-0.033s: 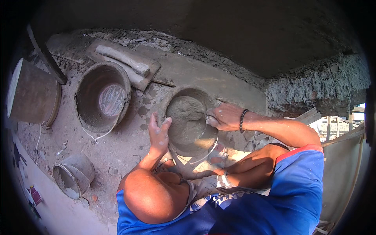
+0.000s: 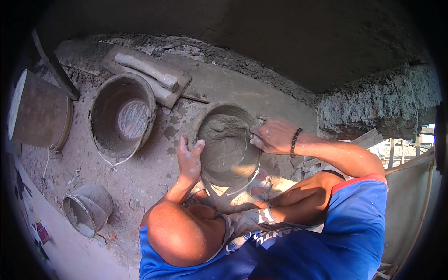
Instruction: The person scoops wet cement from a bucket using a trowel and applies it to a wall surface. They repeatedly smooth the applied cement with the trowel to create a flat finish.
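A round bucket (image 2: 235,111) of wet grey mortar (image 2: 227,151) is set on the dirt floor (image 2: 158,149), in the middle of the scene, between the hands and just beyond the bent knees. The left hand (image 2: 189,162) is placed at the bucket's left rim, thumb and fingers spread apart, with the thumb laid toward the mortar. The right hand (image 2: 276,136) is held at the right rim, its fingers curled inward; whether a tool is pinched in them cannot be told. The mortar is heaped toward the far side and smoothed nearer, where its surface is partly sunlit. A thin handle (image 2: 249,182) is hung over the near right side. A beaded bracelet (image 2: 295,141) is worn on the right wrist. To the left, a second, mortar-smeared bucket (image 2: 105,112) is seen, its bottom in view. Beyond it, a pale pole-like piece (image 2: 147,71) is laid on a board (image 2: 182,77). At the near left, a small pail (image 2: 99,198) is tipped over. At the far left, a large drum-shaped container (image 2: 39,112) is seen.
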Available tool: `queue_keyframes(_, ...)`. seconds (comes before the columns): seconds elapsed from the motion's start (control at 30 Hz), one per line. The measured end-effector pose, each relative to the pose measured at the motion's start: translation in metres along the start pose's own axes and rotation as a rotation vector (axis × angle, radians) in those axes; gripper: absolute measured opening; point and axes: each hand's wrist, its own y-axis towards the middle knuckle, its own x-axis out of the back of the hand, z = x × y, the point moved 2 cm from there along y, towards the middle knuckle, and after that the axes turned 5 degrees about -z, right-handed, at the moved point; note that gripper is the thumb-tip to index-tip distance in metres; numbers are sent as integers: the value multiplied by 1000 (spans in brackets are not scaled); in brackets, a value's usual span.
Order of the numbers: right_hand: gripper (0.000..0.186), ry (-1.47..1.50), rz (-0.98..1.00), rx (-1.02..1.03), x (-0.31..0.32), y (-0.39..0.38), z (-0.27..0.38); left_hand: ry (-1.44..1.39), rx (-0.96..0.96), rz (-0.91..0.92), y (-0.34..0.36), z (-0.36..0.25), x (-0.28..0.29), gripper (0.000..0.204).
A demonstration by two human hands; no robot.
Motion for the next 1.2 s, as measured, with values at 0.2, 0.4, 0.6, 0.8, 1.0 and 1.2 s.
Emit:
queue_keyframes(0.2, 17, -47, -184, -51, -43, 5, -6, 84, -19, -55, -5, -7, -16, 47)
queue_keyframes(0.4, 17, 41, 116, 179, -18, -13, 32, -19, -16, -26, -4, -2, -7, 39)
queue_keyframes(0.6, 26, 2, 30, 98, -37, -6, 5, -11, -13, -24, 0, 12, -5, 45)
queue_keyframes(0.8, 20, -120, -15, -114, 22, -3, 7, -57, 1, -48, -1, 9, -2, 41)
queue_keyframes(1.0, 19, -20, 1, -71, -45, 9, 6, -79, 25, -14, -3, 0, -12, 38)
queue_keyframes(1.2, 18, 41, 133, 100, -1, -22, 36, -108, 20, -53, -3, 8, 2, 38)
